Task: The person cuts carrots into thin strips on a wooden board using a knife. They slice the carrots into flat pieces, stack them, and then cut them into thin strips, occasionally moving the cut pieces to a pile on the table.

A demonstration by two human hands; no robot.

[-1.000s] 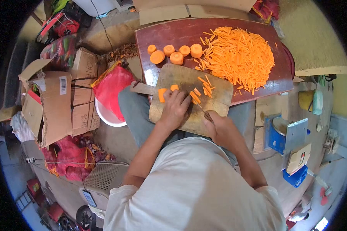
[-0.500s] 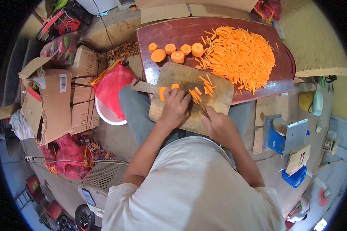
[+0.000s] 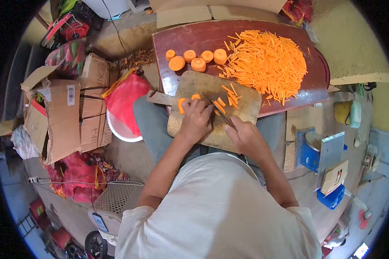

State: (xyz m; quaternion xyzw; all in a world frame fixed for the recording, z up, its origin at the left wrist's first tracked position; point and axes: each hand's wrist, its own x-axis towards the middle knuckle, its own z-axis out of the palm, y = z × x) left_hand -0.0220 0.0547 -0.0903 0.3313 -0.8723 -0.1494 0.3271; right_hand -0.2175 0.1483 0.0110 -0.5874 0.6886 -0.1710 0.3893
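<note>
A wooden cutting board (image 3: 229, 90) with a handle lies at the near edge of the red-brown table. My left hand (image 3: 196, 118) presses with bent fingers on carrot on the board, partly hidden beneath it. Orange carrot pieces (image 3: 181, 105) show beside its fingertips. In my right hand (image 3: 245, 136) is a knife (image 3: 224, 115), its blade pointing up and left, close to the left fingers. Cut carrot sticks (image 3: 232, 98) lie right of the blade. Beyond the board stand several thick carrot chunks (image 3: 198, 64), and a large pile of carrot sticks (image 3: 268, 64) is at the right.
The table (image 3: 181, 41) extends beyond the board. At the left are cardboard boxes (image 3: 62, 125), a red mesh bag (image 3: 127, 101) over a white basin (image 3: 121, 129), and a grey plastic crate (image 3: 116, 196). A blue container (image 3: 309, 151) stands at the right.
The knife and my right hand have shifted slightly at the cut end of the carrot. My left hand has stayed nearly in place. The view has moved very slightly.
</note>
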